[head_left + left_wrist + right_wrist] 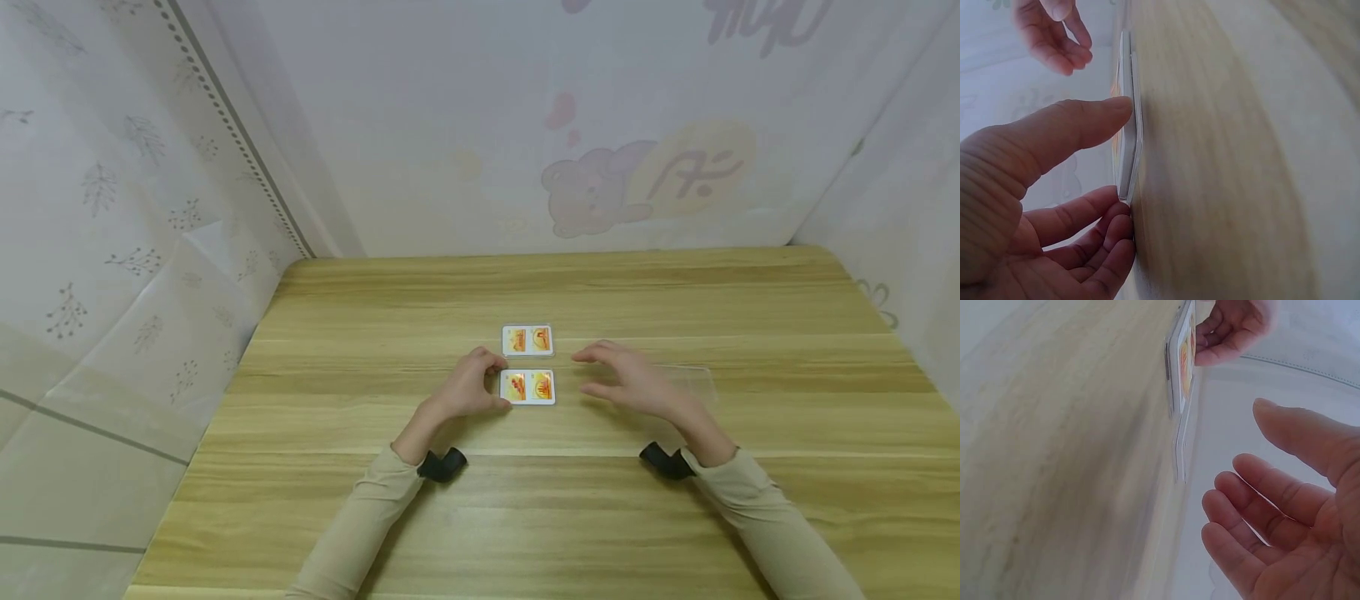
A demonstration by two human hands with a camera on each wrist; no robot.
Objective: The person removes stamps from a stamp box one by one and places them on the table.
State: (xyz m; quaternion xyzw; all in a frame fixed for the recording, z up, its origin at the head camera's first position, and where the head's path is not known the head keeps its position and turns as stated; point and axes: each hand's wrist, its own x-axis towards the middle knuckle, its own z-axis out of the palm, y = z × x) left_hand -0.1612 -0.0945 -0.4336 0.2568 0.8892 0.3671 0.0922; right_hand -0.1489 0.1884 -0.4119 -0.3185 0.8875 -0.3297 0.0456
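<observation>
Two white cards with paired orange and yellow pictures lie flat on the table, one behind the other. My left hand (472, 385) grips the near card (528, 387) at its left end, thumb on the near edge and fingers at the far edge. In the left wrist view, the thumb (1100, 114) presses against a thick white slab on a thin clear plastic layer. The far card (527, 341) has a clear rim around it. To the right, apart from both cards, my right hand (626, 379) hovers with loosely bent fingers and holds nothing.
A clear plastic piece (705, 382) lies on the wood-grain table (525, 517) beyond the right wrist, partly hidden by it. Pale printed curtains (420, 150) hang along the table's back and sides. A black wrist camera (442, 465) sits on each wrist.
</observation>
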